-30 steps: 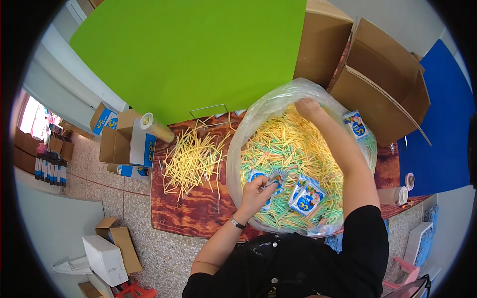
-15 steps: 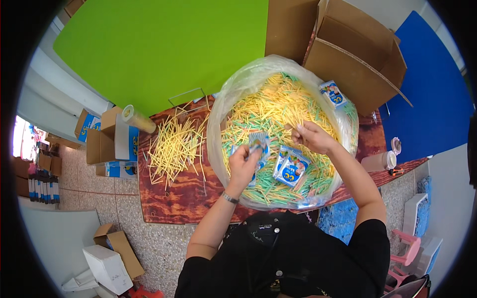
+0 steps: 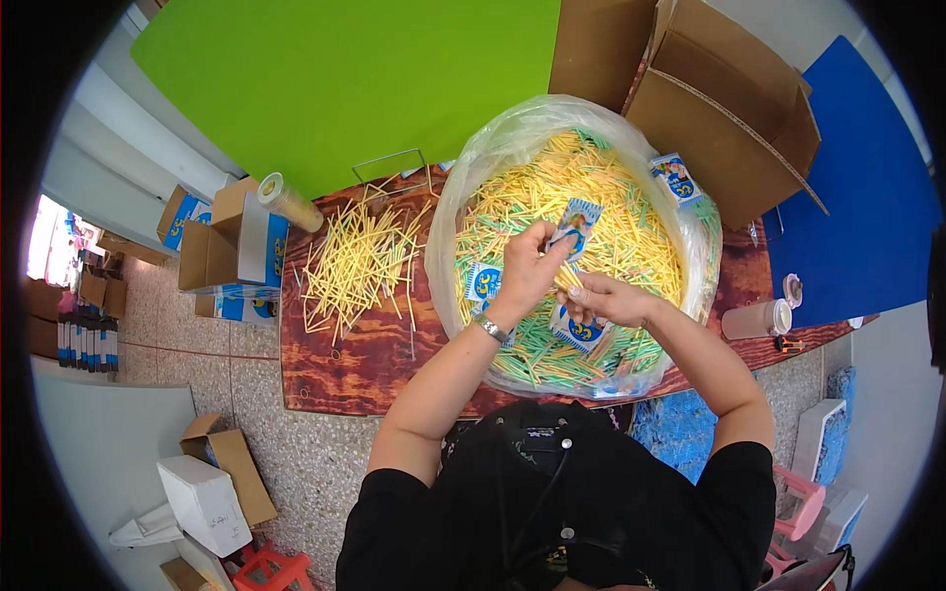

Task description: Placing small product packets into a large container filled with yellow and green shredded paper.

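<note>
Above the streaked red table [image 3: 340, 379], left fingers [image 3: 559, 248] pinch a packet [image 3: 579, 219], right fingers [image 3: 591, 282] sticks [image 3: 566, 279]

big bag [image 3: 493, 138]: thin see-through plastic, kinda shiny and crinkly
packet [image 3: 579, 219]: slick glossy film
worktop [image 3: 345, 382]: wood-grain look, bit of sheen
open carton [image 3: 714, 148]: plain matt cardboard
watch [image 3: 488, 326]: shiny metal

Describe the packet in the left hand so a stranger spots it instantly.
On the red-brown table sits a big clear plastic bag of yellow and green sticks. Above the sticks, the left hand grips a small blue-and-white packet. Unlike the neighbouring packets, it juts up from that hand.
</note>
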{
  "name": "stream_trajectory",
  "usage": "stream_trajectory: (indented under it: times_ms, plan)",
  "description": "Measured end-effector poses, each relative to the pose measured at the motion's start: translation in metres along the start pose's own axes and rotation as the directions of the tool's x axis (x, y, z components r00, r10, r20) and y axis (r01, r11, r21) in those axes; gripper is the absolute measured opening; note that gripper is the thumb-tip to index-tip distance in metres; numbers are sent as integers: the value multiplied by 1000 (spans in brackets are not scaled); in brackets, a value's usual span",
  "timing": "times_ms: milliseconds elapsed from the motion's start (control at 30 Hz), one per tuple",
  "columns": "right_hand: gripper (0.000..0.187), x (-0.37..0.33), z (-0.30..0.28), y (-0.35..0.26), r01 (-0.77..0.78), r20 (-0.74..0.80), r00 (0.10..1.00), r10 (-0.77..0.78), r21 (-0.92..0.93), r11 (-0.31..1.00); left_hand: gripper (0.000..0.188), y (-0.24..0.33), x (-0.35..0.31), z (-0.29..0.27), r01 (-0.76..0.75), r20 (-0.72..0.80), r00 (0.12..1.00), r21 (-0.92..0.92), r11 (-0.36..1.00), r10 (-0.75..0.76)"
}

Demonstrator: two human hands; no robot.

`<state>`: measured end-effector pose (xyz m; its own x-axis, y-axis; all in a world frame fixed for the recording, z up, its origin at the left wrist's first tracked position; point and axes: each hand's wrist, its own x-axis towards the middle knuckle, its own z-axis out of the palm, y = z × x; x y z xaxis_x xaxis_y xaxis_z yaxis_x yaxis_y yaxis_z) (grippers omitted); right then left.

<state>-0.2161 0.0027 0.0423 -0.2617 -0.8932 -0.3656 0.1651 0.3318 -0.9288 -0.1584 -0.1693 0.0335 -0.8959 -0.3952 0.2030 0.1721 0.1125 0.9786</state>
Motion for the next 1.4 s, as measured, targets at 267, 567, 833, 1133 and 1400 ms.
stream_trajectory:
  times_ms: [267,567,833,1133,1400]
  plan:
    - [36,-12,9,-22,-29,61,998,31,-37,999,22,0,-5,-17,-3,-47,999,-23,1000,2]
    - [29,-49,-12,-107,143,-18,959,-281,-828,542,24,9,-48,-40,-35,-25,999,121,992,38]
    - [27,-32,7,-143,65,11,994,-109,-858,509,20,6,-54,-45,-116,-85,986,260,958,143]
    - [24,-21,6,-143,110,90,993,-81,-952,286,19,6,-56,-47,-179,-90,973,301,937,214]
    - [20,-4,27,-167,47,42,990,135,-998,-33,25,12,-51,-45,-487,62,831,561,669,553]
